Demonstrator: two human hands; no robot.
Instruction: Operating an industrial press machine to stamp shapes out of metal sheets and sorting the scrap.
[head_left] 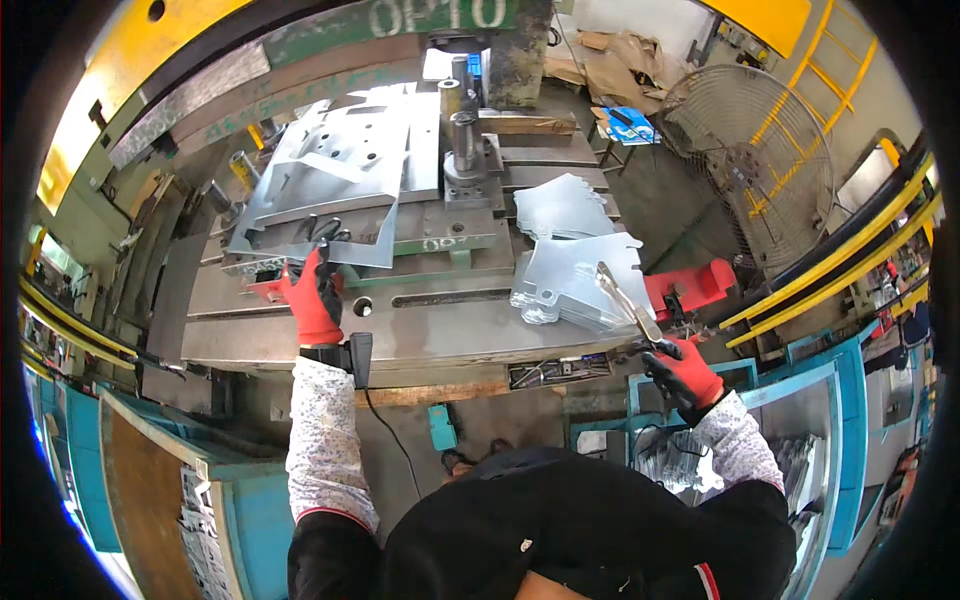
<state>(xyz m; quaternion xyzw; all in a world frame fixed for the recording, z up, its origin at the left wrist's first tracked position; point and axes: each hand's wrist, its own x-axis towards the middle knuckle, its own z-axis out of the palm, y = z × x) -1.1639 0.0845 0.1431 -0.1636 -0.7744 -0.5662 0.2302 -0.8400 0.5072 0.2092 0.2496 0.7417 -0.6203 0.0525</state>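
Note:
My left hand (315,295), in a red glove with black fingers, is at the front edge of a thin metal sheet (375,240). Its fingers close over that edge, though the grip is partly hidden. The sheet lies tilted over the press's lower die (425,180), its middle cut away. In my right hand (685,375), gloved the same way, is a pair of locking pliers (625,300). The pliers' jaws point forward over a stack of flat cut metal plates (580,275) on the right of the press bed, and I cannot tell whether they touch it.
Above the die hangs the green upper press part (330,35). A guide post (465,150) rises beside the sheet. A red clamp-like part (690,287) sits right of the plates. Blue bins (240,520) stand near me, a large fan (750,160) at far right, and yellow rails (830,265) nearby.

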